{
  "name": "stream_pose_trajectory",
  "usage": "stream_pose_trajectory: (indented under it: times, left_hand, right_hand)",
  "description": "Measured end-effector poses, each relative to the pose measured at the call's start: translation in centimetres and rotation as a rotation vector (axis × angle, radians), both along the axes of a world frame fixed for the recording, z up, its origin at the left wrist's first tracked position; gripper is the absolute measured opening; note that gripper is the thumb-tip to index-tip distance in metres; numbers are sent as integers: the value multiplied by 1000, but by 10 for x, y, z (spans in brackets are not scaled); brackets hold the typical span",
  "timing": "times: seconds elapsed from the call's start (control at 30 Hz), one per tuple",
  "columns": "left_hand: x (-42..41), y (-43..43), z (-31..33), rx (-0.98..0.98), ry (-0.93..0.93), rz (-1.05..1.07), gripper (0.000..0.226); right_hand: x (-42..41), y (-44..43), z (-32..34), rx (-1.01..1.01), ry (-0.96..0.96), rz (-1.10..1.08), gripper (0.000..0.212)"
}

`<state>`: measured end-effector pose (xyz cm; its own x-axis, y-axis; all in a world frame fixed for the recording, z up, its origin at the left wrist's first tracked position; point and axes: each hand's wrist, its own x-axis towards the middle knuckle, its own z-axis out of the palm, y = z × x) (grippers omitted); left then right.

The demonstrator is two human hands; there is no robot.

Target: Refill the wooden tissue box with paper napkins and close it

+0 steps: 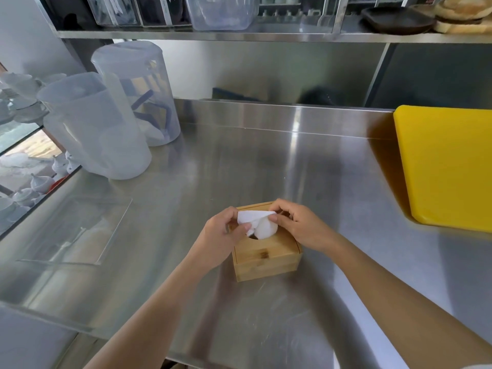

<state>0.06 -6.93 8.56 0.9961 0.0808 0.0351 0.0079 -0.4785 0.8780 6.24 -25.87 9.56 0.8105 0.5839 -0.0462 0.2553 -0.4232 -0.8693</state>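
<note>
Both hands, left hand and right hand, pinch the white napkin poking out of the closed wooden tissue box on the steel counter.

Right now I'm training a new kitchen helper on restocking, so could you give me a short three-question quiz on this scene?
1. True or false: the lid of the square wooden tissue box is lying off to one side on the steel counter.
2. What do the left hand and right hand both pinch?
3. Which is right of the box? A) yellow plastic cutting board B) two translucent plastic pitchers

Key:
1. False; the lid sits on the box.
2. The white paper napkin sticking up through the lid's opening.
3. A
</note>
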Motion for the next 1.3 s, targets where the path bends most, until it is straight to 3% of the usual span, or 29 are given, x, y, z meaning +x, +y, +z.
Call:
stream_pose_trajectory:
  times: [0.2,0.37,0.57,0.7,0.77,1.3]
  left_hand:
    - [-2,2,-4,-171,56,-53,11]
    - [-1,-4,-4,50,121,-76,35]
    - [8,-2,1,90,93,-87,19]
    - [7,5,2,-174,7,-24,17]
    - [4,8,0,-218,-20,18,15]
    - [-3,12,-1,-156,-155,116,25]
  right_hand:
    - [12,-7,4,-107,25,103,5]
    - [18,-5,11,-164,40,149,11]
    - [21,-2,13,-200,46,174,13]
    - [20,-4,8,-116,12,124,15]
    - [18,-7,3,-44,11,95,14]
    - [9,-8,-6,166,-25,-131,17]
